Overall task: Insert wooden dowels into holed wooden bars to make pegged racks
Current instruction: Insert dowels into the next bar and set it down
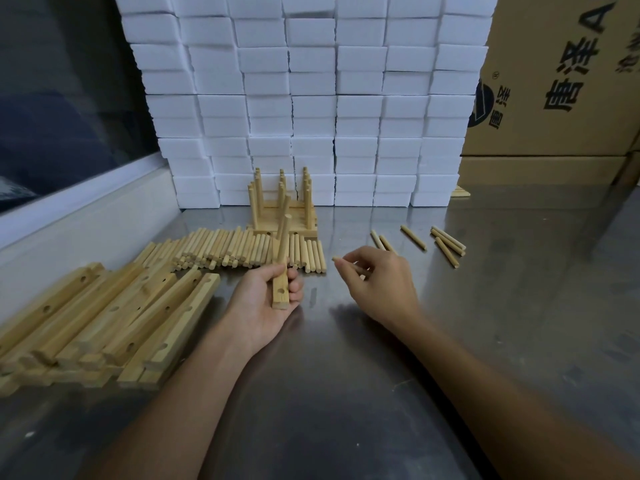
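Note:
My left hand (266, 299) grips a holed wooden bar (281, 289) near its lower end, one empty hole facing me. Two dowels stand in the bar's far part and rise above my fingers. My right hand (377, 282) pinches a single dowel (341, 262), whose tip pokes out to the left, a short way right of the bar. A heap of loose dowels (242, 249) lies just behind my left hand. Finished pegged racks (284, 209) stand stacked behind the heap. A pile of holed bars (104, 317) lies at the left.
Several stray dowels (446, 244) lie on the steel table (346, 375) to the right. A wall of white foam blocks (311, 98) closes the back, with cardboard boxes (561, 81) at the back right. A raised ledge runs along the left.

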